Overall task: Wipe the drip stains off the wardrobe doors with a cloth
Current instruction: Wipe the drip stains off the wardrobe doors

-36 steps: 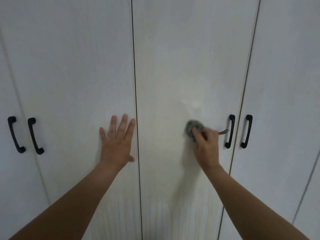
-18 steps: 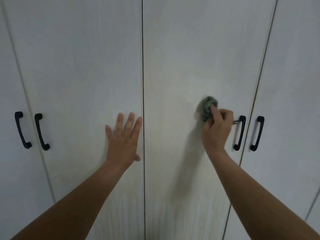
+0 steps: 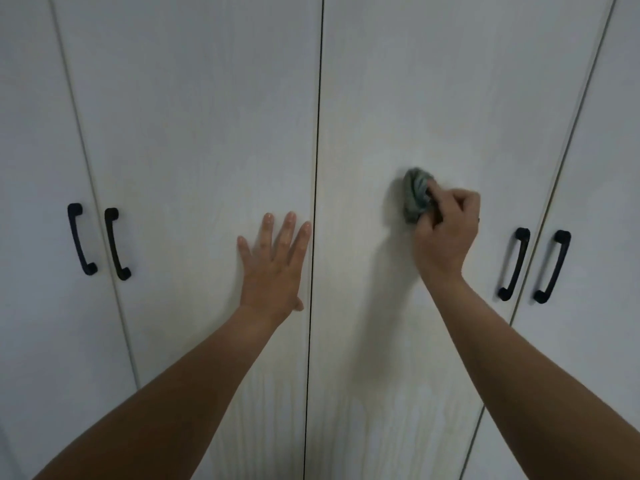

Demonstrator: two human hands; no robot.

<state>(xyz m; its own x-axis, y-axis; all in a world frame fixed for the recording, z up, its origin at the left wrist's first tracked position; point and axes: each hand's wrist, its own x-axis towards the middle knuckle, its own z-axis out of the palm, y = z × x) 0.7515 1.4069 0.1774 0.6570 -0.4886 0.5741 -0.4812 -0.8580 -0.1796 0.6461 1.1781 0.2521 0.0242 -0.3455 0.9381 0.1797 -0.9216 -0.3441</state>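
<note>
Head view: wardrobe doors (image 3: 433, 98) fill the frame, left hand (image 3: 273, 268) spread flat on the centre-left door, right hand (image 3: 446, 233) gripping a balled grey cloth (image 3: 415, 195) against the centre-right door, wiping apparently under way; next strokes likely must descend to the drip stains (image 3: 381, 427) at lower centre.

Your left hand (image 3: 273, 268) presses flat, fingers spread, on the left centre door (image 3: 194, 133). Your right hand (image 3: 446, 230) grips a bunched grey cloth (image 3: 415, 199) against the right centre door (image 3: 450, 98). Drip stains (image 3: 381, 427) streak low.

Bare left hand (image 3: 273, 271), bare right hand (image 3: 446, 233); both forearms bare throughout
</note>
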